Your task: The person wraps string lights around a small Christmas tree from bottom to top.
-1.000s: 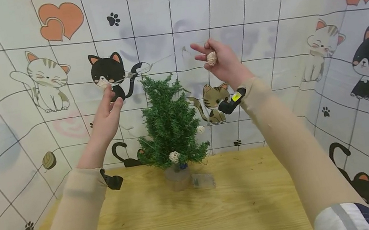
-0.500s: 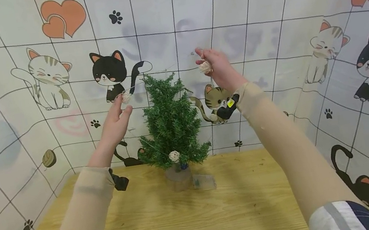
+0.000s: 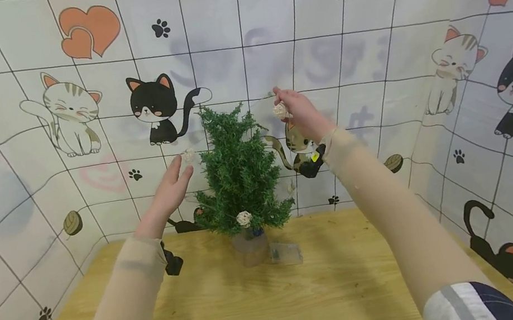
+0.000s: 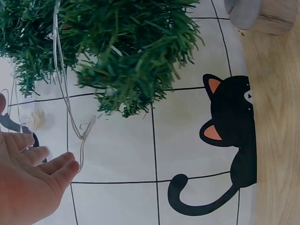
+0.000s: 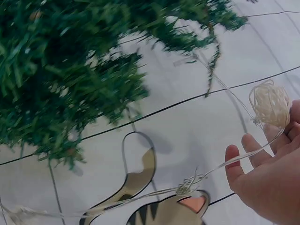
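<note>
A string of lights with wicker balls runs about a small green artificial Christmas tree [image 3: 240, 168] on a wooden base [image 3: 251, 248]. My left hand [image 3: 168, 194] is left of the tree, fingers mostly extended, a pale wicker ball [image 3: 188, 155] at its thumb and fingertips. The thin wire [image 4: 60, 70] passes from the branches to these fingers; the exact grip is partly hidden. To the tree's upper right, my right hand [image 3: 302, 113] pinches the string at another wicker ball [image 5: 271, 104]. Its other fingers curve loosely beside the wire. A further wicker ball [image 3: 244, 218] hangs low on the tree's front.
A clear, flat battery box [image 3: 286, 253] lies right of the base on the wooden table [image 3: 271, 310]. Close behind the tree hangs a white gridded cloth [image 3: 213, 20] printed with cats, which also covers both sides.
Both hands have come down with the string, from above the treetop to beside the tree's upper half. They have also moved closer together. The tree has stayed in place.
</note>
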The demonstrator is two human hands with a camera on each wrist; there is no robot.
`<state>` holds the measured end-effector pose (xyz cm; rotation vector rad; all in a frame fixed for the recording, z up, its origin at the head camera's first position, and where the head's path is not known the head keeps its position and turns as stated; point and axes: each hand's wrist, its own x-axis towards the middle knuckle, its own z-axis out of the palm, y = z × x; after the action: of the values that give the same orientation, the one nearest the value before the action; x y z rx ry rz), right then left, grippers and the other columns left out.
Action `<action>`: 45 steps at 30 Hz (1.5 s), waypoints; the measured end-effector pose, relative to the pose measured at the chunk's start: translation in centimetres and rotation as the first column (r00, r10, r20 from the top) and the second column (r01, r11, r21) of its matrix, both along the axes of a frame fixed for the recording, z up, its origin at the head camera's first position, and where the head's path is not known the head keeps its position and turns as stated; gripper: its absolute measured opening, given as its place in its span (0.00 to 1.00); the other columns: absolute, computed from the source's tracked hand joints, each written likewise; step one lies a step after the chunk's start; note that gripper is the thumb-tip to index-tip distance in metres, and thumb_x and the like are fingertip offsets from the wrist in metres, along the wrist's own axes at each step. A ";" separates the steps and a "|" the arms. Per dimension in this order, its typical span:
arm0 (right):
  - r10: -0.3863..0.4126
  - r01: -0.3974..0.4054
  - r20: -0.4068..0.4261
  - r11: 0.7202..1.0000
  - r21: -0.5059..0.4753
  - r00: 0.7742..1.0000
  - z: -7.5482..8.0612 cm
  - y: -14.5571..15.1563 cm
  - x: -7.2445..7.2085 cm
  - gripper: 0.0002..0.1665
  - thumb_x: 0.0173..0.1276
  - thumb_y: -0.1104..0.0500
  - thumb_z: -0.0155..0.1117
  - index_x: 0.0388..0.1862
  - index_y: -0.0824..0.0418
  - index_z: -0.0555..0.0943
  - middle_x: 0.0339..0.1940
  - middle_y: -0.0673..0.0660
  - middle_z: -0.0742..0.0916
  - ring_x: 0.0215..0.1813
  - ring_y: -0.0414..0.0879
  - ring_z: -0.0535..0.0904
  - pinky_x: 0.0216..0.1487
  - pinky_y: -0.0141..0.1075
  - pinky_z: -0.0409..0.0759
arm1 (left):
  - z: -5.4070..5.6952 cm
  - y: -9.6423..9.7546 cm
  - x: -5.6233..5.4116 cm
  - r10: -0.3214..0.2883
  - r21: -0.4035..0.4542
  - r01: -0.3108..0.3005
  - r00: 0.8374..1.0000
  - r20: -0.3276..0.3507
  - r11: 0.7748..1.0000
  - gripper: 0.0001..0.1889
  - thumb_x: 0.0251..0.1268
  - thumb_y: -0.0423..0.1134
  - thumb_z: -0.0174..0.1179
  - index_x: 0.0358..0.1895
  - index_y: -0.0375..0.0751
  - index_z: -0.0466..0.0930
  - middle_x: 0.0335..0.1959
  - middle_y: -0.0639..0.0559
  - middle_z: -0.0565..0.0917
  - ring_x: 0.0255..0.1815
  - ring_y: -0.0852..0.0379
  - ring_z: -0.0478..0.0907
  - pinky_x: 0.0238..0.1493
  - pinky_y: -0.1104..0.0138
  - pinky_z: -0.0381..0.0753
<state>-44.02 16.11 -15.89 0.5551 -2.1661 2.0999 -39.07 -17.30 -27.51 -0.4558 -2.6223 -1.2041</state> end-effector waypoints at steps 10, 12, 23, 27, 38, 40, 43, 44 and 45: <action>-0.016 0.013 0.065 0.999 0.049 0.998 -3.3 1.2 0.3 0.17 0.82 0.53 0.35 0.40 0.64 0.66 0.80 0.47 0.47 0.79 0.44 0.37 0.68 0.51 0.58 | -2.7 0.7 -0.3 0.009 -0.014 -0.008 0.996 0.088 1.000 0.39 0.75 0.64 0.32 0.79 0.47 0.37 0.76 0.38 0.53 0.73 0.36 0.53 0.68 0.42 0.54; -0.032 0.027 0.068 0.997 0.072 0.997 -3.9 1.6 0.2 0.17 0.83 0.54 0.34 0.40 0.64 0.66 0.80 0.48 0.46 0.79 0.44 0.37 0.71 0.52 0.54 | -3.0 0.9 -0.4 0.013 -0.018 -0.012 0.998 0.063 1.000 0.36 0.78 0.59 0.32 0.79 0.45 0.39 0.75 0.36 0.56 0.68 0.35 0.63 0.63 0.43 0.62; -0.151 0.146 0.093 0.988 0.056 0.984 -7.0 3.7 -1.7 0.15 0.82 0.52 0.38 0.42 0.62 0.67 0.80 0.45 0.48 0.78 0.42 0.41 0.69 0.52 0.57 | -4.0 1.2 -1.2 -0.010 -0.039 0.012 0.999 0.037 0.999 0.27 0.80 0.42 0.36 0.78 0.43 0.49 0.74 0.39 0.60 0.09 0.60 0.53 0.16 0.63 0.63; -0.174 0.173 0.111 0.985 0.027 0.978 -7.6 4.7 -1.7 0.16 0.82 0.51 0.38 0.43 0.62 0.67 0.80 0.45 0.48 0.79 0.44 0.38 0.71 0.51 0.55 | -3.8 1.2 -1.1 -0.044 -0.074 0.046 0.999 0.028 0.996 0.26 0.80 0.41 0.37 0.77 0.41 0.51 0.73 0.39 0.61 0.15 0.55 0.61 0.26 0.59 0.67; -0.025 0.067 0.165 0.965 -0.253 0.986 -8.3 7.3 2.6 0.13 0.81 0.56 0.40 0.35 0.60 0.65 0.80 0.46 0.46 0.78 0.43 0.32 0.71 0.55 0.48 | -3.5 0.6 -0.9 -0.087 0.006 0.087 0.996 -0.001 0.996 0.24 0.81 0.41 0.38 0.75 0.42 0.58 0.71 0.42 0.65 0.69 0.41 0.63 0.56 0.47 0.67; 0.016 0.033 0.170 0.960 -0.279 0.985 -8.2 7.7 3.8 0.14 0.82 0.55 0.39 0.34 0.58 0.65 0.80 0.45 0.45 0.78 0.43 0.31 0.71 0.54 0.47 | -3.3 0.6 -0.7 -0.085 0.034 0.085 0.996 -0.008 0.996 0.24 0.81 0.42 0.39 0.75 0.43 0.59 0.71 0.43 0.66 0.69 0.41 0.63 0.63 0.45 0.63; 0.078 -0.011 0.188 0.942 -0.334 0.979 -8.3 8.2 5.6 0.17 0.82 0.55 0.36 0.31 0.56 0.66 0.80 0.45 0.44 0.79 0.44 0.33 0.72 0.53 0.44 | -3.1 0.8 -0.3 -0.087 0.062 0.088 0.996 -0.021 0.994 0.23 0.81 0.43 0.39 0.74 0.44 0.61 0.71 0.44 0.66 0.69 0.42 0.64 0.65 0.46 0.61; 0.095 -0.020 0.197 0.936 -0.352 0.976 -8.3 8.3 6.2 0.18 0.82 0.54 0.35 0.30 0.56 0.66 0.80 0.45 0.44 0.79 0.44 0.34 0.72 0.53 0.44 | -3.1 0.9 -0.2 -0.090 0.071 0.092 0.996 -0.026 0.993 0.23 0.81 0.43 0.39 0.74 0.44 0.62 0.71 0.43 0.66 0.69 0.42 0.64 0.65 0.46 0.61; 0.111 -0.026 0.207 0.928 -0.372 0.972 -8.4 8.5 6.7 0.20 0.83 0.54 0.35 0.29 0.56 0.67 0.80 0.44 0.45 0.79 0.45 0.35 0.71 0.52 0.45 | -3.0 0.9 0.0 -0.091 0.081 0.093 0.995 -0.029 0.992 0.23 0.81 0.43 0.39 0.73 0.44 0.62 0.71 0.43 0.66 0.69 0.43 0.64 0.66 0.46 0.61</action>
<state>-37.36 24.64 -24.30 0.3757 -1.7932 2.6351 -39.05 -16.40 -30.54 -0.5778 -2.5446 -1.3192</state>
